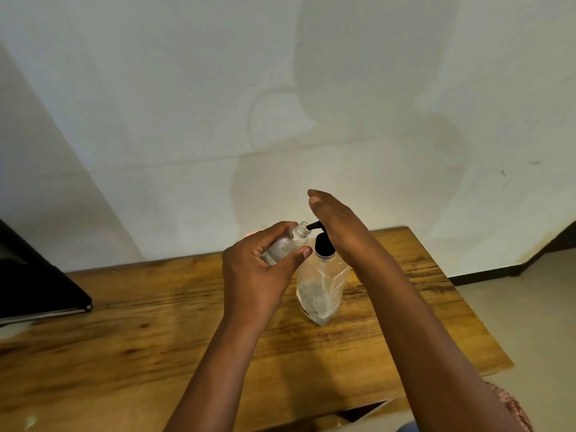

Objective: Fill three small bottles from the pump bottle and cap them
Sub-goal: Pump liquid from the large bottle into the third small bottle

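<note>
A clear pump bottle [321, 288] with a black pump head [322, 243] stands on the wooden table [124, 332]. My left hand [258, 269] grips a small clear bottle [285, 246], tilted, its open neck held right at the black nozzle tip. My right hand [338, 226] lies flat with straight fingers, palm pressing on the pump head. No cap sits on the small bottle. Other small bottles and caps are out of sight.
A black flat object [37, 285] lies at the table's left edge. A white wall stands just behind the table. The floor [530, 322] and a dark skirting show at the right. A notch opens in the table's near edge [364, 411].
</note>
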